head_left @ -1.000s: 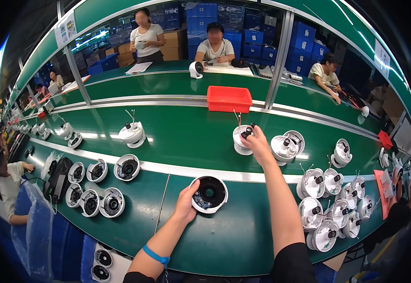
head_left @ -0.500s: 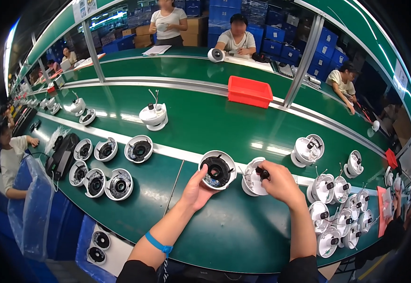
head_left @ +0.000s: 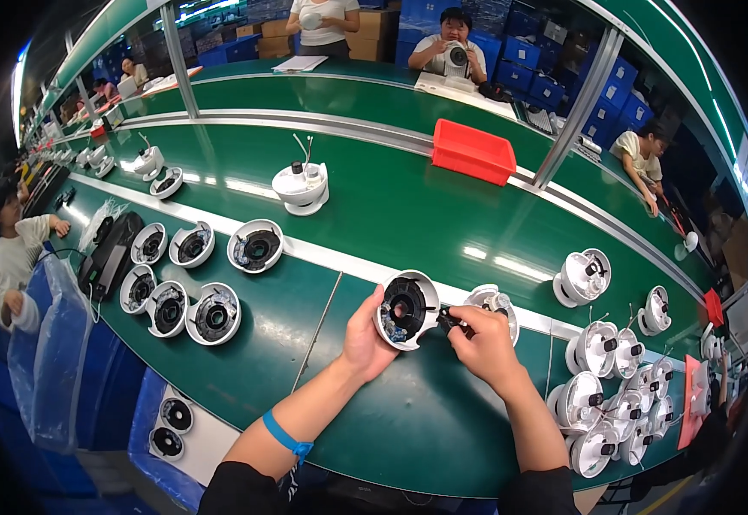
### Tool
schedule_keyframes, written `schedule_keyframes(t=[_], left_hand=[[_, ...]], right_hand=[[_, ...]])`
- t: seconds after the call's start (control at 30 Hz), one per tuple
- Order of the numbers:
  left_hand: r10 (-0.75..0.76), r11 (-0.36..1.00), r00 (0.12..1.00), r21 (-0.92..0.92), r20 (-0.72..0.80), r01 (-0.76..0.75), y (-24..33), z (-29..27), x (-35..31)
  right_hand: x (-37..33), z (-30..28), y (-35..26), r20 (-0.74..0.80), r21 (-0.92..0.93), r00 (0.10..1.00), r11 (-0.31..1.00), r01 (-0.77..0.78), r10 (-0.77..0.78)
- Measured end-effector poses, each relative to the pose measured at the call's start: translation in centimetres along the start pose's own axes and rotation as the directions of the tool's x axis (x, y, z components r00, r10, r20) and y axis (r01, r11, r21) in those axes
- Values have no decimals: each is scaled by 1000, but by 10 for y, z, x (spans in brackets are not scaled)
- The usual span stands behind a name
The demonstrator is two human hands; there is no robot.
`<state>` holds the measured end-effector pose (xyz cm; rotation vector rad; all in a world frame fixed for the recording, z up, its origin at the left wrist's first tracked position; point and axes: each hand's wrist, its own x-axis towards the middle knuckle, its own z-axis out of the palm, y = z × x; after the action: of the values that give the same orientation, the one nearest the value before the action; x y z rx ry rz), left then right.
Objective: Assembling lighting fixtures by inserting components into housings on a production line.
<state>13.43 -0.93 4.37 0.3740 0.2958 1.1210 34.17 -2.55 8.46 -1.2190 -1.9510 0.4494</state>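
My left hand [head_left: 367, 342] is closed around the left rim of a white round housing [head_left: 419, 292], its open side facing me. Inside the housing sit a black ring with a central hole and some bluish parts at the lower left. My right hand [head_left: 487, 345] pinches a small black part [head_left: 449, 320] at the housing's right edge. Whether that part touches the rim I cannot make out. Just behind my right hand stands a white assembly [head_left: 504, 300], partly hidden by the fingers.
Several similar housings [head_left: 256, 246] lie at the left. White assemblies with wires [head_left: 593, 399] crowd the right. Another assembly [head_left: 302, 189] stands on the green belt, beyond a metal strip. A red bin [head_left: 474, 153] lies farther back. Co-workers sit and stand around the line.
My right hand has moved left from the white assembly to the housing, holding the black part. The housing has turned in my left hand. Across the line, a person has raised a white round part.
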Motion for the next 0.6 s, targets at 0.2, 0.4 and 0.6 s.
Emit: schedule_keyframes(t=[0.2, 0.4, 0.6], left_hand=[[-16, 999, 999, -31, 48, 18, -4, -3, 0], [-19, 1000, 995, -11, 102, 21, -10, -15, 1], [24, 993, 986, 112, 165, -43, -11, -14, 0]], right_hand=[[0, -2, 1, 129, 153, 971, 964, -219, 201], [-4, 6, -6, 94, -56, 977, 979, 196, -190], [-8, 9, -21, 253, -212, 927, 919, 333, -277]])
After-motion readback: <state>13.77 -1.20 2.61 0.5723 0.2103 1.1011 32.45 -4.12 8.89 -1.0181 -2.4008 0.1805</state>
